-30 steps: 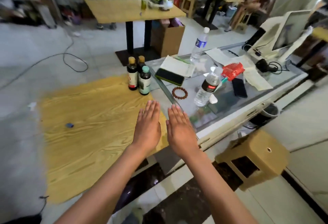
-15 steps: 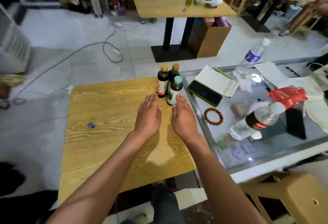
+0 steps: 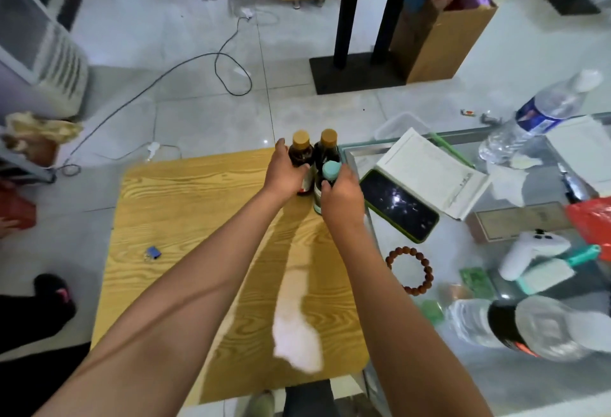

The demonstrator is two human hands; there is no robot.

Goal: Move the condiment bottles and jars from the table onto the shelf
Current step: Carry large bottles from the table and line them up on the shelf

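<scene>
My left hand is wrapped around the left brown-capped bottle, thumb on its far side, fingers curled across the front of the glass. My right hand grips the teal-capped bottle just below its cap. The second brown-capped bottle stands upright behind the teal one, touching or nearly touching it; I can't quite tell which from this angle. All three dark bottles are bunched at the far right corner of my wooden bench. A small blue clip lies on the wood off to the left. Beside my right wrist, on the glass bench, lie a phone, a bead bracelet and a notepad.
</scene>
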